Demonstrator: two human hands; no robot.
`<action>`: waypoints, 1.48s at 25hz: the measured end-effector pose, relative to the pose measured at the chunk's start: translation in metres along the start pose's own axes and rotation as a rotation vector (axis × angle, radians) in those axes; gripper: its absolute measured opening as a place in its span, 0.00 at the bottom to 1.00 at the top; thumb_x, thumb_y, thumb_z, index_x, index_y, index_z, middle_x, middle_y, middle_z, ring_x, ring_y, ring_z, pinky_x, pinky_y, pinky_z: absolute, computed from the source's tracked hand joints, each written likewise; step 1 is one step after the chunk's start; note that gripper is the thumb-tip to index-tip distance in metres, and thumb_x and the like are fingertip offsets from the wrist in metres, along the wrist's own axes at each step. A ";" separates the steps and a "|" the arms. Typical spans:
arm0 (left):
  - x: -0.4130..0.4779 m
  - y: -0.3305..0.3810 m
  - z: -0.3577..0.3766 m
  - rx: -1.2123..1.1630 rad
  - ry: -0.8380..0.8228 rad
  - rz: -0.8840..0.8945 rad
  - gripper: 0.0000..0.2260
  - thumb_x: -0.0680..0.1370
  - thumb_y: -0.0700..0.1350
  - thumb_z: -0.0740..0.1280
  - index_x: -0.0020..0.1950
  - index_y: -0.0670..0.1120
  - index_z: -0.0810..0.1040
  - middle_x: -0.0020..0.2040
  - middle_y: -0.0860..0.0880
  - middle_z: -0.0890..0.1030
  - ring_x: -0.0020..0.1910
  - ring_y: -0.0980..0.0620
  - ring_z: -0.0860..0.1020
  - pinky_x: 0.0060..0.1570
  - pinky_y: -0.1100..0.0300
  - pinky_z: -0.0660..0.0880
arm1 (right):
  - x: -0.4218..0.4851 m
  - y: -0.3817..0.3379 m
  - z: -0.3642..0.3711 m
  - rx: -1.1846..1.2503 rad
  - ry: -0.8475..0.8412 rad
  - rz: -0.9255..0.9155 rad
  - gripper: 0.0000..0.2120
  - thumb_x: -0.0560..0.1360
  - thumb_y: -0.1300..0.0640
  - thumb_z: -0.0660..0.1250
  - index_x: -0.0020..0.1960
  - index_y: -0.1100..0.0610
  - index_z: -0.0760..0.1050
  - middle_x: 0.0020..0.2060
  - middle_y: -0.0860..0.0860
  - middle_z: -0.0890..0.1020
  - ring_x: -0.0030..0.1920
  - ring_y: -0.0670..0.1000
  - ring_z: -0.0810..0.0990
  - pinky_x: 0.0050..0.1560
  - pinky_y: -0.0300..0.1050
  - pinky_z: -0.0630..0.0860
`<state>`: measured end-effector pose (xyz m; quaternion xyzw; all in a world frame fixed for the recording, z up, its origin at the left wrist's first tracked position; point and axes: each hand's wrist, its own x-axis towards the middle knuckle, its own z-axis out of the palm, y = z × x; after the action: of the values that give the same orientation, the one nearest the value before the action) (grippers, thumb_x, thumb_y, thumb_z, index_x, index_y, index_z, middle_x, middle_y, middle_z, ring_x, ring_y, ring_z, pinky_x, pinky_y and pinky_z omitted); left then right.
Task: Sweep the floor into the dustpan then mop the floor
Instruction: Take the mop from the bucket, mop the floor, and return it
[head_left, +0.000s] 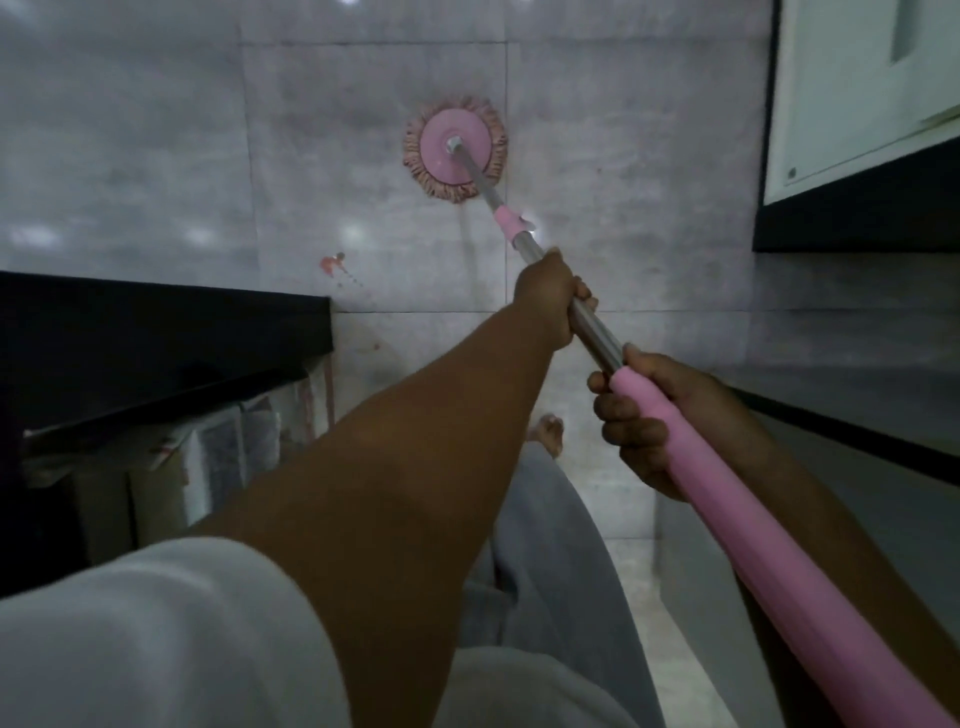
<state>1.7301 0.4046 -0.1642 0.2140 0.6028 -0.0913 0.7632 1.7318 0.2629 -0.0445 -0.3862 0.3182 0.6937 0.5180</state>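
Observation:
A round pink mop head (455, 148) with a fringe of strands lies flat on the grey tiled floor (156, 156) ahead of me. Its pole (597, 332) runs back toward me, silver in the middle and pink foam near my body. My left hand (550, 299) grips the silver part, arm stretched forward. My right hand (654, 415) grips the top of the pink foam sleeve, closer to me. A small reddish stain (332, 265) marks the floor left of the pole. No broom or dustpan is in view.
A black counter edge (166, 332) juts in at the left with stacked items under it. A white cabinet (852, 98) over a dark base stands at the upper right. A dark-edged ledge (831, 431) runs along the right. My bare foot (548, 434) is on the floor.

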 end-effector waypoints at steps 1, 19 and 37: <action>0.003 0.013 -0.018 -0.021 0.028 0.001 0.13 0.83 0.52 0.56 0.46 0.44 0.68 0.27 0.47 0.66 0.23 0.51 0.67 0.20 0.68 0.70 | 0.013 -0.001 0.017 -0.038 0.009 0.021 0.16 0.79 0.46 0.58 0.48 0.60 0.72 0.27 0.50 0.72 0.19 0.44 0.68 0.16 0.35 0.67; 0.005 0.043 -0.177 -0.264 0.290 0.111 0.12 0.83 0.50 0.56 0.43 0.46 0.67 0.18 0.52 0.65 0.15 0.55 0.65 0.20 0.70 0.67 | 0.109 0.048 0.086 -0.281 -0.084 0.162 0.17 0.78 0.46 0.60 0.45 0.61 0.72 0.28 0.49 0.73 0.20 0.43 0.70 0.17 0.32 0.67; -0.077 -0.301 0.006 0.037 -0.011 -0.107 0.13 0.82 0.51 0.56 0.43 0.44 0.69 0.24 0.47 0.68 0.16 0.53 0.68 0.27 0.62 0.72 | -0.122 0.214 -0.201 0.170 -0.117 0.002 0.21 0.66 0.50 0.77 0.50 0.60 0.73 0.29 0.50 0.72 0.19 0.45 0.70 0.16 0.38 0.70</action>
<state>1.5961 0.1249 -0.1548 0.1950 0.6074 -0.1445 0.7565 1.5865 -0.0199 -0.0305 -0.2993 0.3458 0.6861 0.5658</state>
